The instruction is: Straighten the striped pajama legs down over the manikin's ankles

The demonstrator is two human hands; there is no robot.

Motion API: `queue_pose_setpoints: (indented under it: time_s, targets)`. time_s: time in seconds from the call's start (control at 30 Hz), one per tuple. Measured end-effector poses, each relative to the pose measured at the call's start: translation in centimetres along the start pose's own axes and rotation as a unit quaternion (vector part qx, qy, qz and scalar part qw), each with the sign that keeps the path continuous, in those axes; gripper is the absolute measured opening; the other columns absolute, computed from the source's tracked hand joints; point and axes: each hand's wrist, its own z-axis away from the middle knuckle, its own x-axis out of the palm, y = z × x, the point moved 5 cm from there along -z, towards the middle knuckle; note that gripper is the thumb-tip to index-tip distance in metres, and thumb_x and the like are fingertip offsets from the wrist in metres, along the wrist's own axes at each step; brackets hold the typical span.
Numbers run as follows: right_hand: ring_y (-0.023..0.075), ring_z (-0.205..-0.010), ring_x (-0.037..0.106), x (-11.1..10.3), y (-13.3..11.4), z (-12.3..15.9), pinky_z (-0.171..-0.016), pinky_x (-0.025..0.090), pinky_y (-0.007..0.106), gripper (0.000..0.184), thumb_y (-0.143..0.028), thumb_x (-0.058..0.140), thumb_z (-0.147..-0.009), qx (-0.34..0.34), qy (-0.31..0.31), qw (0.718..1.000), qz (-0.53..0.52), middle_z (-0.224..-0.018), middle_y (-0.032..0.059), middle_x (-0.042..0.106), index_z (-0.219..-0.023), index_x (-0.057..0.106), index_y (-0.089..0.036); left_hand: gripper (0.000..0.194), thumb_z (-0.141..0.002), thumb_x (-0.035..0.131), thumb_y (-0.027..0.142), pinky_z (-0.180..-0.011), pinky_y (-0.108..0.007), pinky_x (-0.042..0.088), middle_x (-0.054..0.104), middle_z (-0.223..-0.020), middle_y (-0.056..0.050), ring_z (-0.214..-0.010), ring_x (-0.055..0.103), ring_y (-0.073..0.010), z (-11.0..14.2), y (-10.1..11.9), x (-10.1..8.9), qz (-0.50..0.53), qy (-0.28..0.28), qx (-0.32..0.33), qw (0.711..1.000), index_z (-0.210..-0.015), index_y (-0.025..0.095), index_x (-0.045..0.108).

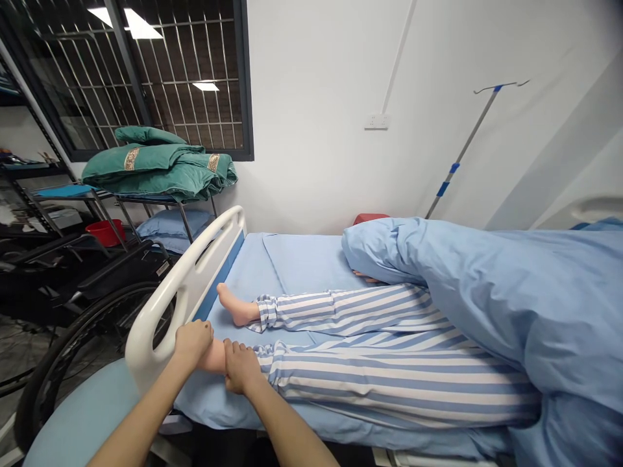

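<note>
A figure in blue-and-white striped trousers point(370, 376) lies on a hospital bed point(292, 259), its upper body under a light blue quilt point(511, 292). My left hand point(193, 342) is closed around the near foot, which it hides. My right hand point(241, 368) grips the near ankle point(217, 356) at the trouser cuff. The far foot point(233, 305) lies bare on the sheet, untouched.
A white footboard point(180, 285) stands just left of my hands. A black wheelchair point(73, 305) sits beyond it. Folded green blankets point(156, 168) rest on a metal rack below a barred window. An IV pole point(462, 152) leans at the wall. A red basin point(104, 231) is under the rack.
</note>
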Motion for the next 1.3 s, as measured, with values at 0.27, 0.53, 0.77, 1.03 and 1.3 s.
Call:
queue_pose_setpoints:
  time_s: [0.27,0.53,0.77,1.03,1.3]
  targets:
    - [0.0296,-0.094,0.057,0.3,0.2,-0.1,-0.078,0.051,0.044,0.082,-0.027,0.064,-0.058,0.003,-0.004,1.0,-0.002,-0.11,0.0153,0.056,-0.132,0.03,-0.013,0.037,-0.081,0.036,0.016,-0.072,-0.042,0.049,0.07,-0.08,-0.023,-0.079,0.067,-0.0289,-1.5,2.9,0.4,-0.029,-0.049,0.064,0.996,-0.082,0.006,0.072]
    - [0.03,-0.095,0.057,0.3,0.1,-0.3,-0.077,0.051,0.044,0.083,-0.025,0.064,-0.059,0.006,-0.001,1.0,0.005,-0.109,0.0166,0.055,-0.132,0.029,-0.009,0.041,-0.084,0.031,0.018,-0.071,-0.039,0.047,0.069,-0.089,-0.023,-0.083,0.066,-0.029,-1.5,2.5,1.3,-0.005,-0.01,0.068,0.998,-0.092,0.006,0.069]
    - [0.03,-0.094,0.057,0.4,0.0,-0.1,-0.076,0.051,0.044,0.083,-0.024,0.065,-0.056,0.006,0.004,1.0,0.007,-0.108,0.0156,0.055,-0.131,0.03,-0.012,0.038,-0.084,0.033,0.023,-0.071,-0.036,0.047,0.069,-0.088,-0.02,-0.084,0.067,-0.0272,-0.7,1.9,0.9,0.028,0.018,0.041,0.999,-0.088,0.01,0.069]
    - [0.0296,-0.094,0.057,-0.1,-0.2,0.3,-0.078,0.051,0.044,0.078,-0.021,0.064,-0.057,0.004,0.008,1.0,0.007,-0.108,0.0148,0.056,-0.128,0.034,-0.012,0.042,-0.086,0.026,0.022,-0.067,-0.035,0.044,0.069,-0.086,-0.017,-0.083,0.065,-0.0288,1.0,1.1,0.6,0.056,0.092,-0.003,0.994,-0.091,0.01,0.066]
    - [0.0308,-0.094,0.057,-0.2,-0.1,0.2,-0.077,0.051,0.045,0.078,-0.021,0.064,-0.057,-0.002,0.007,1.0,-0.007,-0.108,0.016,0.056,-0.129,0.034,-0.011,0.037,-0.087,0.027,0.023,-0.076,-0.032,0.044,0.07,-0.099,-0.012,-0.093,0.064,-0.023,-1.2,-0.4,1.9,0.106,0.011,0.006,0.994,-0.093,0.015,0.062]
